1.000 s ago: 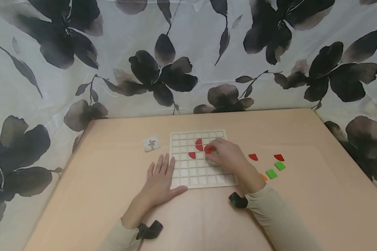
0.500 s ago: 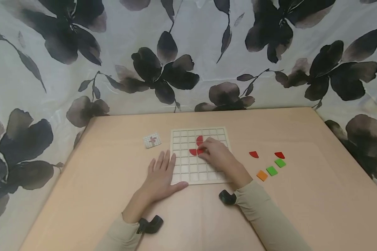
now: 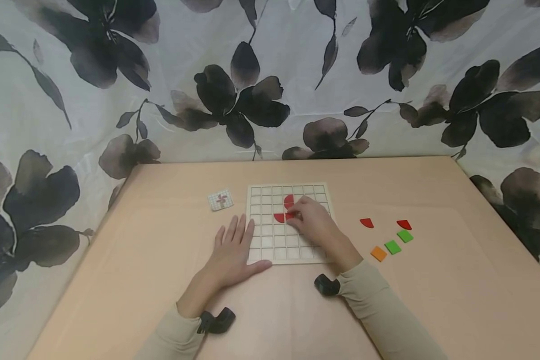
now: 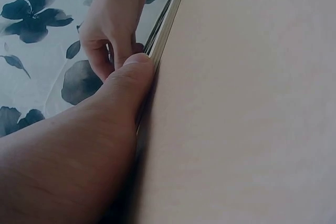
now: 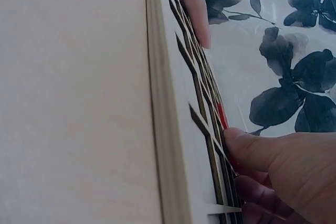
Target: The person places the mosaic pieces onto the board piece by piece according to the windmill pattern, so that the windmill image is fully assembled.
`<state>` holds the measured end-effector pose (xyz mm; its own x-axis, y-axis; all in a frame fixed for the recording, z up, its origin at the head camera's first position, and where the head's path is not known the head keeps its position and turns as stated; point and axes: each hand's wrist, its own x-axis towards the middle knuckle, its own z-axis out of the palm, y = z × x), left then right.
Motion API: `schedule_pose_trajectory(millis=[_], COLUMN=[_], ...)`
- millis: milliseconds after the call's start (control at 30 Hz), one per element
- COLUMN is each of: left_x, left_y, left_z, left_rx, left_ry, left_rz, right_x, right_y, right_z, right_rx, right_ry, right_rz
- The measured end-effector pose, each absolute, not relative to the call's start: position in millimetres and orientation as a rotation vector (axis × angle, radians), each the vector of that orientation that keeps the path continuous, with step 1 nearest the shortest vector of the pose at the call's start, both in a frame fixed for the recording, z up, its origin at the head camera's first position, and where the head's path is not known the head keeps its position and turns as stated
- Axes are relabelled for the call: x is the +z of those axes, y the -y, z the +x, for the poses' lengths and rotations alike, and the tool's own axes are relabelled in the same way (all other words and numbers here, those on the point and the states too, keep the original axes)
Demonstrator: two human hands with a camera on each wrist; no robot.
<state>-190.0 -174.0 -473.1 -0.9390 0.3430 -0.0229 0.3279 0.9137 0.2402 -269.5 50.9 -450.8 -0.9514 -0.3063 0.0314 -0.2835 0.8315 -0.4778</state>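
Observation:
A pale square grid board [image 3: 263, 242] lies on the table. My left hand [image 3: 231, 252] is spread flat along its left side, fingertips at the edge and thumb at the near left corner. My right hand [image 3: 315, 222] is over the middle of the board, thumb and fingertips pinching a red quarter-circle tile [image 3: 289, 216] down at a grid cell; the fingers partly hide it. Directly left of it sits another red tile [image 3: 279, 218]. Above, two more red tiles [image 3: 289, 201] form a half circle. In the right wrist view, the thumb [image 5: 247, 148] is close over the grid.
A small pattern card [image 3: 221, 200] with a red pinwheel-like figure lies left of the board. To the right are two loose red tiles [image 3: 366, 223], two green squares [image 3: 393, 247] and an orange square [image 3: 378, 253]. A floral cloth [image 3: 270, 145] hangs behind the table.
My right hand has moved left with the red tile, bringing it down beside the lower left red tile, then stayed there. The left hand has kept its place. The head view has shifted slightly.

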Motion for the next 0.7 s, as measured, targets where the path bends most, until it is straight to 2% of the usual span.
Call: schedule_pose_trajectory(millis=[533,700], left_x=[-471,-471], left_y=[174,172], left_z=[-189,-190], left_rx=[0.371,0.376], left_ry=[-2.986,-2.997], left_rz=[0.518,0.522], right_x=[-455,-446], right_y=[-48,-63], right_z=[-266,-270], right_rx=[-0.969,-1.039], right_ry=[-2.924,-2.868], right_rz=[-0.341,-0.306])
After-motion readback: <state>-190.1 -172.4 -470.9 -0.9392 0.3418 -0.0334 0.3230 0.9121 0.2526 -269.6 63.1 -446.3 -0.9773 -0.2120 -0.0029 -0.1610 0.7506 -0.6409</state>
